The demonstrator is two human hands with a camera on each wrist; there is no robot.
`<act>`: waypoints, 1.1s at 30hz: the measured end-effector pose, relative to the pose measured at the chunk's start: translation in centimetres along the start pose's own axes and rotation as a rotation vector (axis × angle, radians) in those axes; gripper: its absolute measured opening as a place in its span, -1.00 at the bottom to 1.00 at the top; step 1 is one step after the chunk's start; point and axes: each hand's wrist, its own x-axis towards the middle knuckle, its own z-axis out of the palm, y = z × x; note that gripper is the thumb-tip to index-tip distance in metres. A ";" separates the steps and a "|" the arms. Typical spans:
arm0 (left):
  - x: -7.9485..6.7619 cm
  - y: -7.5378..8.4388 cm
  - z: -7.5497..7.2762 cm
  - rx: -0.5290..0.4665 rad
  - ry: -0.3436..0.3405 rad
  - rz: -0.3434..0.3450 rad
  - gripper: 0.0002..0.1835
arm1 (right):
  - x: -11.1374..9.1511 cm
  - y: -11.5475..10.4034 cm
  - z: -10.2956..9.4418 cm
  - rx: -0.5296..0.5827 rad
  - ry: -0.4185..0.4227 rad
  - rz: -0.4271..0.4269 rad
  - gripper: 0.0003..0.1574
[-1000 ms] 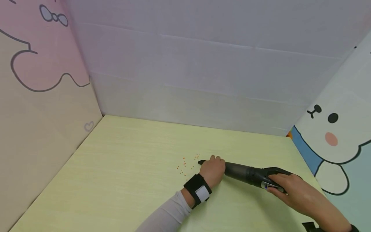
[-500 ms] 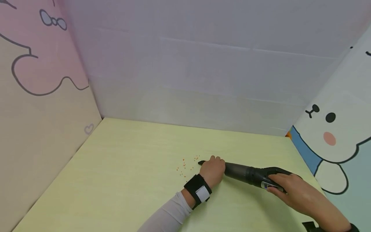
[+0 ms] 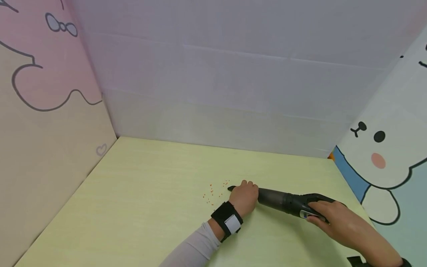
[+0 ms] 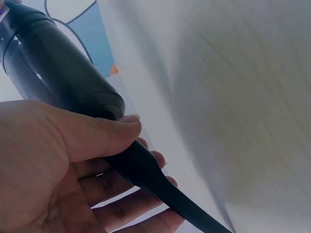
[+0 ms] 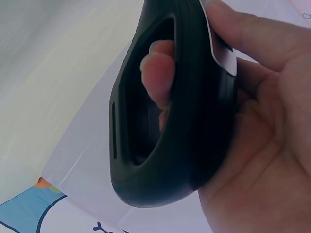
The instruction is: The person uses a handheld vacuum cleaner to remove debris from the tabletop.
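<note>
A black handheld vacuum cleaner (image 3: 277, 199) is held in both hands above the pale yellow table, its narrow nozzle pointing left. My left hand (image 3: 244, 198) grips the nozzle end; in the left wrist view the thumb lies over the black crevice nozzle (image 4: 138, 167) and the fingers curl beneath it. At the rear, my right hand (image 3: 337, 220) holds the looped handle (image 5: 189, 111), with fingertips poking through the loop in the right wrist view. Small orange crumbs (image 3: 211, 191) lie scattered on the table just left of the nozzle tip.
The yellow table (image 3: 140, 207) is bounded by a pale back wall (image 3: 217, 85). A pink and beige cartoon panel (image 3: 50, 122) stands on the left, and a white bear panel (image 3: 393, 148) rises at the right edge.
Both hands and the vacuum cleaner keep nearly the same position over the table. The head view has tilted slightly, so the scene sits a little lower. The crumbs look much the same.
</note>
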 end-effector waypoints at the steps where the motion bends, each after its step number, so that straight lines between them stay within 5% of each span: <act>1: 0.0 0.0 0.1 0.002 -0.001 0.001 -0.89 | 0.0 0.0 0.0 -0.002 -0.001 0.001 -0.39; 33: 1.0 -0.4 0.7 0.011 -0.020 0.012 -0.85 | 0.7 0.1 0.1 -0.029 0.031 -0.008 -0.47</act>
